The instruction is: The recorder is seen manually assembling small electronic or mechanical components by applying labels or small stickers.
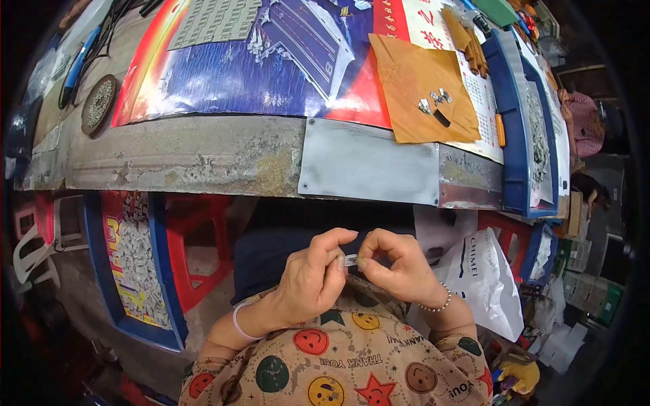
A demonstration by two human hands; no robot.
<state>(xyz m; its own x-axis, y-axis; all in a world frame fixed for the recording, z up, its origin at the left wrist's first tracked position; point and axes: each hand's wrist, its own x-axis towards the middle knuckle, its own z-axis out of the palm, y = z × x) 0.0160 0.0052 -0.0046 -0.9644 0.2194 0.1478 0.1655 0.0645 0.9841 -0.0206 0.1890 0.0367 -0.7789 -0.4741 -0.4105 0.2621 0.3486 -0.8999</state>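
My left hand and my right hand meet in front of my body, below the table's near edge. A small, flat, silvery piece is pinched between their fingertips, one end in each hand. Its exact kind is too small to make out, and the fingers hide part of it. Closest on the table is a grey metal plate along the front edge. Past it, a sheet of brown paper bears a few small shiny pieces and a short black stick.
To the left stands a blue tray of small silvery pieces, beside a red stool. Another blue tray sits at the table's right. A round dish, flat grey parts and an orange handle lie about. A white bag hangs right.
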